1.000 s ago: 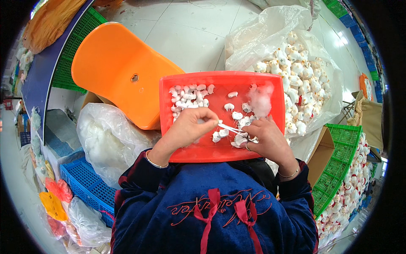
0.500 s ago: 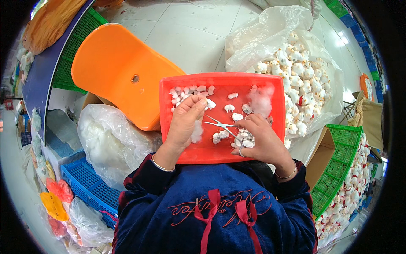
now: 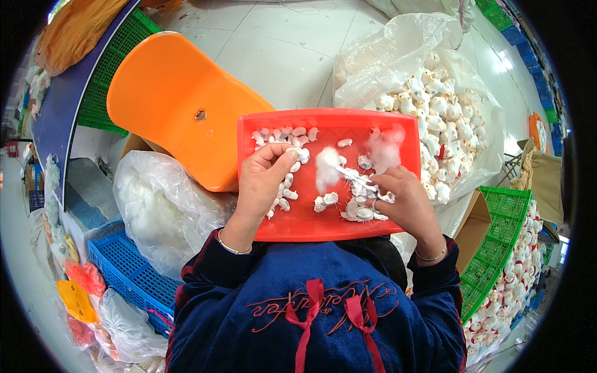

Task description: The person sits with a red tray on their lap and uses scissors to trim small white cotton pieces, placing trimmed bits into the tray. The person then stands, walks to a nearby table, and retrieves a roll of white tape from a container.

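Note:
My left hand (image 3: 262, 177) is over the left part of a red tray (image 3: 305, 227), thumb and forefinger pinching a small white plush piece (image 3: 303, 155). My right hand (image 3: 407, 198) grips metal scissor-handled forceps (image 3: 356, 177), with the fingers at the rings. At the tips of the forceps hangs a tuft of white stuffing (image 3: 326, 166), just right of the pinched piece and apart from it. More small white pieces (image 3: 290, 133) are grouped along the tray's left side. Other pieces with thread ends (image 3: 357, 211) are heaped under my right hand. Looser stuffing (image 3: 387, 148) lies at the tray's far right.
An orange chair (image 3: 168, 105) stands beyond the tray to the left. A clear bag of stuffing (image 3: 152, 199) and a blue crate (image 3: 127, 264) are at my left. On the right are a large bag of white plush toys (image 3: 451, 133) and a green crate (image 3: 497, 236).
The stuffing tuft has moved from beside my left hand to the forceps tips. The forceps were spread and are now closed. My right hand has shifted slightly right; the left still pinches its piece.

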Demonstrator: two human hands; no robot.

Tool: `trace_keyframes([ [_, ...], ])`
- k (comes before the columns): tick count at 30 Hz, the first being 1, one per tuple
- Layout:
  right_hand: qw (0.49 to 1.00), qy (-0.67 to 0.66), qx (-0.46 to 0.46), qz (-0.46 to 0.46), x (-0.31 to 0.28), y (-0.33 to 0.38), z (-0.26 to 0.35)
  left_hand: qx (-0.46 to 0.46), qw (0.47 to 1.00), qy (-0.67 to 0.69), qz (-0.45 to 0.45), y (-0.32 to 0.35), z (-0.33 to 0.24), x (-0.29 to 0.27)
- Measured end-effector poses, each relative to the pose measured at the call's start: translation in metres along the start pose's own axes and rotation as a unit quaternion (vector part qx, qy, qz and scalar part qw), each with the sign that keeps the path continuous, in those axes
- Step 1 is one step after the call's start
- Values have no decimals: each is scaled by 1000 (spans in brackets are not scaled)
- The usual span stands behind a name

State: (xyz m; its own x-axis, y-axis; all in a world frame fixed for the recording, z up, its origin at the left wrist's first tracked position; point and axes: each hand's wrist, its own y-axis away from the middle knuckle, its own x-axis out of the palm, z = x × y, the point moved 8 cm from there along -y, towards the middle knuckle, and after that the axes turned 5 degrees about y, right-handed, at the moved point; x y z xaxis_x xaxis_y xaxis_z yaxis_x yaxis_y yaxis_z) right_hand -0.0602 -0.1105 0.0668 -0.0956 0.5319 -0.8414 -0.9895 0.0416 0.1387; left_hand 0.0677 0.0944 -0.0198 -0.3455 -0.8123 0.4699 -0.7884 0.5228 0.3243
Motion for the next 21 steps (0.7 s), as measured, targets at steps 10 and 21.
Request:
trace_keyframes([
  [10,998,64,-25,1,-1,-4,19,-4,993,-110,30,9,-2,15],
  [21,998,-6,-68,17,1,-3,19,-68,987,-102,108,9,-4,24],
])
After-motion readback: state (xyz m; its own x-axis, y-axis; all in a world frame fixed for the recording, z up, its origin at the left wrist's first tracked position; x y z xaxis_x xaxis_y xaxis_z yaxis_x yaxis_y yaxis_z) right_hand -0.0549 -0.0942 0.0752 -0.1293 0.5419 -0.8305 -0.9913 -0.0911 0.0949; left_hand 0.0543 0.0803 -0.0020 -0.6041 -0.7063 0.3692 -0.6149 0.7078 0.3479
